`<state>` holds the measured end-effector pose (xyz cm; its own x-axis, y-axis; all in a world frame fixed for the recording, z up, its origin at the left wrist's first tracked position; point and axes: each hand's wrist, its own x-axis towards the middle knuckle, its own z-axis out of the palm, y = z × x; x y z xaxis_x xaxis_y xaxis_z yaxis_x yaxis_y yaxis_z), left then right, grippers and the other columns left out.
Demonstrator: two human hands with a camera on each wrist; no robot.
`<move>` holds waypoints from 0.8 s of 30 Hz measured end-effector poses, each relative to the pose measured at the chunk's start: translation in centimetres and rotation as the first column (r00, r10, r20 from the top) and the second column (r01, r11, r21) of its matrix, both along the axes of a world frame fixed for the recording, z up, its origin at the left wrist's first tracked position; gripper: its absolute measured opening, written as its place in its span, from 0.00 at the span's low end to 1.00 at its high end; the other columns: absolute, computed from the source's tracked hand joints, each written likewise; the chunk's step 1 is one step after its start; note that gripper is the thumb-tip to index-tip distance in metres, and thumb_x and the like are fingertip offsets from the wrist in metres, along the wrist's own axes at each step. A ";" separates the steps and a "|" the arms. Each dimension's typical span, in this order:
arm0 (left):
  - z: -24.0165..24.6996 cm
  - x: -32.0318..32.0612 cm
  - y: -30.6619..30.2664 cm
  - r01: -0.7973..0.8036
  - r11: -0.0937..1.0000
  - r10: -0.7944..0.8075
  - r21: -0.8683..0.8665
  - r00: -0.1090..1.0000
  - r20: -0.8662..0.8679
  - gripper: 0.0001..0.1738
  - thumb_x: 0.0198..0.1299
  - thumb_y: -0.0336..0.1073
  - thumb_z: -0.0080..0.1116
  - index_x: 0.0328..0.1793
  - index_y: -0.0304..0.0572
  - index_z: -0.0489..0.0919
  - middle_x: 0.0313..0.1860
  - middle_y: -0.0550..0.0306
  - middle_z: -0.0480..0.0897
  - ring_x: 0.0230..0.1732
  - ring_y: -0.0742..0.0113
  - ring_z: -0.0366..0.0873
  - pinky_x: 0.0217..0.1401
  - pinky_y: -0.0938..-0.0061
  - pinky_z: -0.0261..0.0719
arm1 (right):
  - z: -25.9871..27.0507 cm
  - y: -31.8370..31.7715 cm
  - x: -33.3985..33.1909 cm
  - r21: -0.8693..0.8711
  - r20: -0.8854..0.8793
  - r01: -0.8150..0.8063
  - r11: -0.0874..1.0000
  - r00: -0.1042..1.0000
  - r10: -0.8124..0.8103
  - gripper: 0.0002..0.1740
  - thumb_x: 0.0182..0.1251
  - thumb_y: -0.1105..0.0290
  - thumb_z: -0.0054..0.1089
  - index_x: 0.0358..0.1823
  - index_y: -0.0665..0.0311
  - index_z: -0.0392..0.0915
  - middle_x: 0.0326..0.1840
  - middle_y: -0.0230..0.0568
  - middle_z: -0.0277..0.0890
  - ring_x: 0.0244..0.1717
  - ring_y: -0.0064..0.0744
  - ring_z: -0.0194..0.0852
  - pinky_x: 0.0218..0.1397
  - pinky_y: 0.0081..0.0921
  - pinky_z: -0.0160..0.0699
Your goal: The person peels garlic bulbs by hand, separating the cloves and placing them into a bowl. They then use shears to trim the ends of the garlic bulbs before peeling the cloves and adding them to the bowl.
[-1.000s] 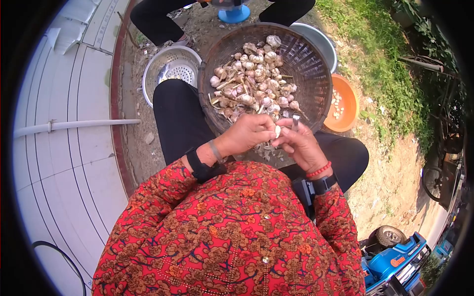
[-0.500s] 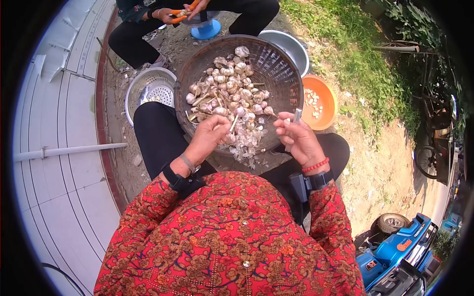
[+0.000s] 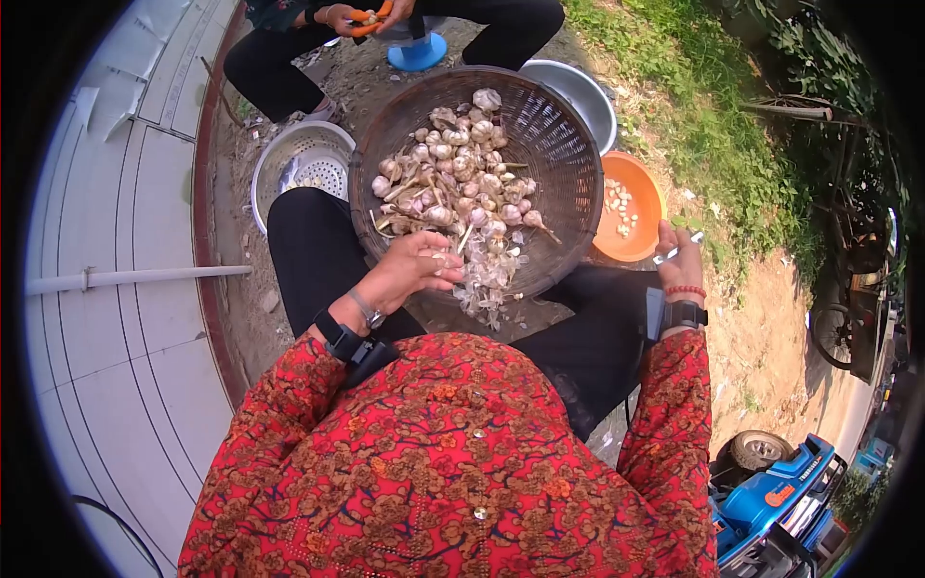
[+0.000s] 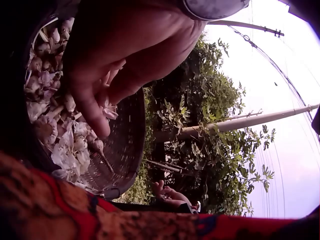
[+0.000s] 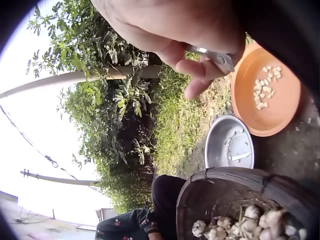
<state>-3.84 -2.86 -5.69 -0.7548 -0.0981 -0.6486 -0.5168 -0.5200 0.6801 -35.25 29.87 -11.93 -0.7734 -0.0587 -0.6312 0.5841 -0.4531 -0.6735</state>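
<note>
A wide woven basket (image 3: 578, 193) stands before me, heaped with garlic bulbs (image 3: 462, 159). Loose papery garlic skins (image 3: 489, 279) lie at its near side. Over that near edge, my left hand (image 3: 416, 268) curls its fingers around a pale piece of garlic (image 4: 111, 111), mostly hidden by the fingers. My right hand (image 3: 682, 262) is out to the right, just beside the orange basin (image 3: 647, 231), which holds peeled garlic cloves (image 5: 264, 87). It grips a small flat silver metal tool (image 5: 222, 60) of unclear kind; the fingertips hold no visible clove.
A perforated metal colander (image 3: 265, 183) stands left of the basket, a grey metal basin (image 3: 597, 111) behind it. Across from me, a seated person's hands (image 3: 337, 17) hold orange-handled scissors (image 3: 366, 27). A blue toy-like vehicle (image 3: 780, 491) is at lower right.
The hands, together a second ago at a white clove, have parted. My right hand has swung right toward the orange basin with the tool; the left stays over the basket's near edge.
</note>
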 end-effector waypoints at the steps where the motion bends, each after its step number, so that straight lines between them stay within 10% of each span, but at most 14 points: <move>1: -0.4 0.1 -0.1 0.009 1.000 -0.009 -0.003 1.000 -0.002 0.15 0.66 0.29 0.52 0.57 0.37 0.66 0.53 0.44 0.77 0.52 0.57 0.80 0.50 0.70 0.81 | 1.2 -0.4 0.7 0.036 -0.034 -0.036 0.999 0.999 0.037 0.10 0.71 0.74 0.48 0.50 0.66 0.62 0.44 0.52 0.78 0.40 0.34 0.82 0.22 0.14 0.70; 5: -0.7 0.1 0.0 0.017 1.000 -0.017 0.010 1.000 0.003 0.16 0.66 0.33 0.55 0.56 0.36 0.68 0.53 0.43 0.78 0.51 0.58 0.81 0.47 0.72 0.82 | 5.8 -3.1 4.5 0.257 -0.206 -0.265 0.929 0.925 0.321 0.20 0.69 0.71 0.54 0.60 0.61 0.61 0.39 0.43 0.79 0.28 0.22 0.78 0.18 0.09 0.59; 12: -0.7 0.7 0.5 -0.044 0.984 0.062 0.170 0.993 -0.104 0.14 0.66 0.33 0.55 0.55 0.37 0.71 0.52 0.45 0.79 0.53 0.58 0.80 0.50 0.74 0.82 | 10.1 -7.8 12.9 0.325 -0.237 -0.784 0.530 0.475 0.848 0.27 0.70 0.65 0.53 0.69 0.60 0.61 0.37 0.32 0.78 0.26 0.14 0.74 0.21 0.08 0.55; 18: -1.0 1.7 0.9 -0.053 0.988 0.074 0.145 0.988 -0.138 0.12 0.65 0.34 0.56 0.53 0.41 0.74 0.44 0.59 0.81 0.45 0.72 0.79 0.46 0.79 0.79 | 8.0 -10.6 19.0 0.593 -0.355 -0.762 0.260 0.042 0.934 0.22 0.66 0.70 0.56 0.60 0.69 0.70 0.29 0.34 0.75 0.28 0.19 0.69 0.35 0.22 0.74; 24: 0.6 2.6 1.6 -0.047 0.985 0.076 0.163 0.981 -0.179 0.12 0.65 0.34 0.56 0.54 0.43 0.75 0.42 0.64 0.79 0.36 0.78 0.75 0.44 0.81 0.77 | 10.2 -11.5 22.5 0.592 -0.334 -0.769 0.241 0.039 0.942 0.24 0.64 0.70 0.58 0.62 0.59 0.70 0.27 0.45 0.76 0.23 0.33 0.75 0.32 0.27 0.73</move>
<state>-1.28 -1.27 -5.06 -0.8582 -0.0555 -0.5103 -0.3545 -0.6549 0.6674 -12.77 18.33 -1.69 -0.3877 -0.8901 -0.2395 -0.0591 0.2833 -0.9572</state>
